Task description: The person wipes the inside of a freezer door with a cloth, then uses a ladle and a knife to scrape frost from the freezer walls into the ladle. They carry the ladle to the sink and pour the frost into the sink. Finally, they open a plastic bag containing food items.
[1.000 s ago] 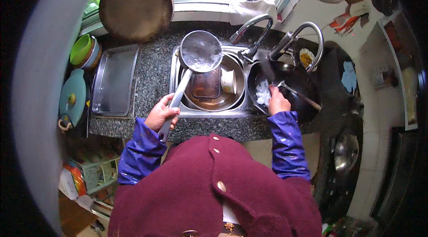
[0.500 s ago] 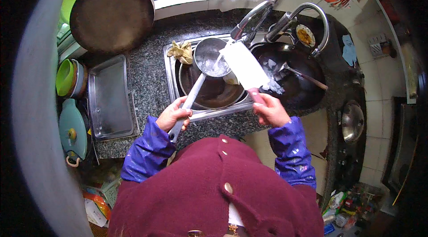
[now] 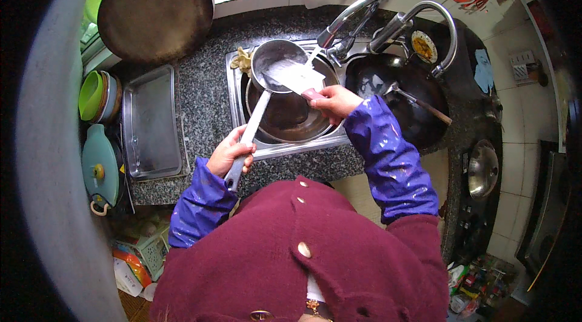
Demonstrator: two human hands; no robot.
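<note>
My left hand is wrapped round the long grey handle of a saucepan, held over the left sink basin. My right hand grips the reddish handle of a cleaver. Its broad, shiny blade points left and overlaps the saucepan's mouth. Water from the near tap runs down by the blade and the pan's right side. Below them a large round dark pan fills the basin. A crumpled yellowish cloth lies at the sink's far left corner.
A wok with a wooden-handled spatula in it occupies the right basin. On the left counter are a metal tray, stacked bowls and a teal lid. A big round board leans by the window.
My right hand has moved up and left, bringing the cleaver from over the divider between the basins to the saucepan's mouth. The saucepan has shifted slightly up and left.
</note>
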